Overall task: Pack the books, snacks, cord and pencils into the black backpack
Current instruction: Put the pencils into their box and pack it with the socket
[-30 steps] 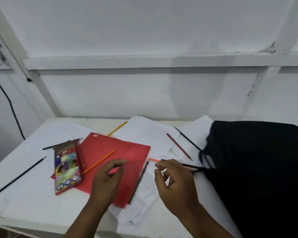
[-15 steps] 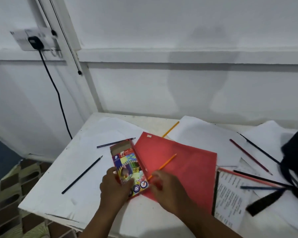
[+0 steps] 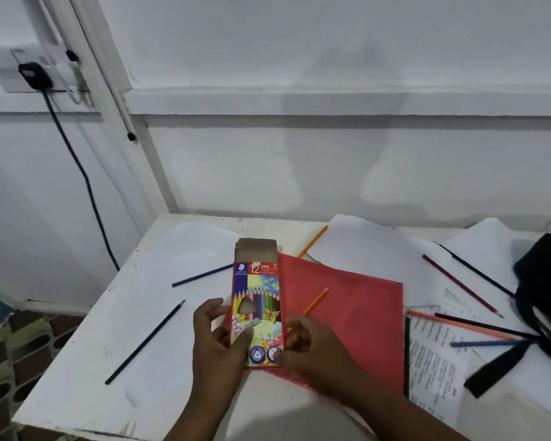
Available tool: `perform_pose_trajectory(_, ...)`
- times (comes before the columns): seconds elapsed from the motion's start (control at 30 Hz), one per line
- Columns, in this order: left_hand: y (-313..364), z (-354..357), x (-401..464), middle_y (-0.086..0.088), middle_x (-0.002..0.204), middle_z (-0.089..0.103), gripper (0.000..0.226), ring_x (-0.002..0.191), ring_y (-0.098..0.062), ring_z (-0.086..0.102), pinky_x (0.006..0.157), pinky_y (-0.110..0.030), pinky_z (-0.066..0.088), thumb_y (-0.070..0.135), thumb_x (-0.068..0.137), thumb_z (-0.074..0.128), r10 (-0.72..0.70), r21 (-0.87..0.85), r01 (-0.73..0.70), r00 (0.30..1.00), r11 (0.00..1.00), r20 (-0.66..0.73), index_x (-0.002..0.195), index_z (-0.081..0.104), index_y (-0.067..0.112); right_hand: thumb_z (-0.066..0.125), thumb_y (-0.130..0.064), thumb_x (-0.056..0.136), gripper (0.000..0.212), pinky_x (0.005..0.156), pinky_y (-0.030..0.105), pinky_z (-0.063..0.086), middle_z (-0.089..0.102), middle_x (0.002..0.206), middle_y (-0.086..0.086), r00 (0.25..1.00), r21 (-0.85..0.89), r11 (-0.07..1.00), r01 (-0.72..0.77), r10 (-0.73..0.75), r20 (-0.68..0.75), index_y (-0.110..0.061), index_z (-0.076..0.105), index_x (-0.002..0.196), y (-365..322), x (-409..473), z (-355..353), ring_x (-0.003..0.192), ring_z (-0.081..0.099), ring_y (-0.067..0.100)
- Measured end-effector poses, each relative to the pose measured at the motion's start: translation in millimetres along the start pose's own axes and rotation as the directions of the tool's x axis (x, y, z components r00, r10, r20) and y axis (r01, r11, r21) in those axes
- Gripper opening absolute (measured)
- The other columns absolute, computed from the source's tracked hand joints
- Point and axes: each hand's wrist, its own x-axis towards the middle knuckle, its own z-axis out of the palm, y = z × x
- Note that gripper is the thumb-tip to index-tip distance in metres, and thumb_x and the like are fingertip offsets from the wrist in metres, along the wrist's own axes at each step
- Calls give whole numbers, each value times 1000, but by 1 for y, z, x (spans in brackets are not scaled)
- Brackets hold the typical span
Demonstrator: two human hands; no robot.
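Worktop (image 3: 77, 361): black backpack (image 3: 544, 297) sits at its right edge, red folder (image 3: 357, 313) mid-worktop, loose pencils (image 3: 145, 342) scattered around. You hold the pencil box (image 3: 257, 297), flap open, over the folder's left edge; left hand (image 3: 217, 342) grips its lower left side, right hand (image 3: 312, 348) pinches the lower right.

Both forearms are reaching up from the lower edge of the view, converging toward each other. The left hand (image 3: 218, 337) is gripping the lower left side of the box (image 3: 257, 300), thumb lying across its front and fingers curling behind. The right hand (image 3: 312, 348) is sitting just right of it, fingers curling against the box's lower right edge, knuckles facing up.
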Motion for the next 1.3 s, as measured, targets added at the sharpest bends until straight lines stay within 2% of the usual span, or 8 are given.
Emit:
perform_pose_trajectory(0.23, -4, 51, -9, 3, 114, 69, 55, 97, -19, 73, 73, -48, 63, -5, 81, 77, 58, -29, -52, 944, 998, 325, 114, 56, 33, 67, -17, 93, 16, 75, 40, 62, 76, 97, 3, 957, 212, 977, -20, 80, -279, -20, 64, 108, -3, -18, -41, 82, 75, 18)
perform_pose_trajectory(0.4, -20, 81, -15, 15, 117, 66, 66, 106, -13, 69, 84, -36, 60, 6, 80, 81, 140, 82, -204, 864, 975, 484, 129, 50, 37, 67, -32, 92, 10, 69, 26, 61, 71, 88, -8, 909, -158, 985, -65, -6, -417, -32, 63, 101, 20, -41, -72, 77, 70, 5)
perform_pose_trajectory(0.53, -36, 92, -23, 19, 116, 58, 56, 102, -5, 63, 81, -14, 51, 25, 86, 78, 314, 224, -506, 765, 833, 562, 133, 52, 40, 62, -58, 84, 33, 73, 24, 56, 67, 92, -12, 896, -530, 841, -103, -153, -416, -33, 61, 107, 41, -51, -97, 83, 64, 5)
perform_pose_trajectory(0.67, -47, 99, -19, 22, 109, 55, 29, 103, -6, 60, 83, -22, 51, 41, 88, 67, 386, 272, -643, 690, 716, 613, 117, 68, 38, 52, -69, 82, 42, 71, 23, 52, 60, 89, -15, 909, -649, 758, -59, -227, -349, -33, 61, 100, 53, -46, -127, 80, 57, 5)
perform_pose_trajectory(0.87, -52, 101, -20, 14, 119, 49, 29, 118, -9, 52, 90, -13, 46, 49, 86, 67, 347, 370, -638, 718, 676, 604, 107, 69, 29, 60, -35, 91, 6, 60, 25, 49, 55, 72, -15, 881, -554, 832, -10, -255, -400, -31, 60, 87, 79, -33, -161, 66, 54, 3)
perform_pose_trajectory(1.1, -50, 99, -30, 9, 137, 43, 21, 133, -19, 45, 85, -23, 57, 42, 83, 71, 284, 379, -556, 769, 740, 573, 100, 63, 32, 70, -29, 89, 17, 55, 25, 47, 55, 54, -12, 889, -520, 854, 21, -254, -382, -29, 59, 76, 89, -23, -178, 56, 56, 5)
perform_pose_trajectory(1.23, -45, 100, -34, 10, 132, 48, 19, 130, -17, 48, 88, -9, 47, 39, 83, 71, 338, 350, -576, 766, 739, 547, 95, 66, 25, 71, -24, 87, 20, 54, 17, 42, 53, 52, -9, 907, -514, 858, 3, -219, -359, -28, 58, 72, 83, -24, -181, 63, 57, 7)
perform_pose_trajectory(1.3, -42, 101, -33, 11, 128, 53, 19, 126, -18, 52, 86, -11, 49, 40, 85, 69, 345, 339, -558, 782, 757, 519, 97, 68, 26, 70, -21, 86, 18, 52, 14, 38, 52, 52, -7, 912, -512, 859, -26, -190, -364, -28, 59, 73, 79, -23, -182, 60, 56, 7)
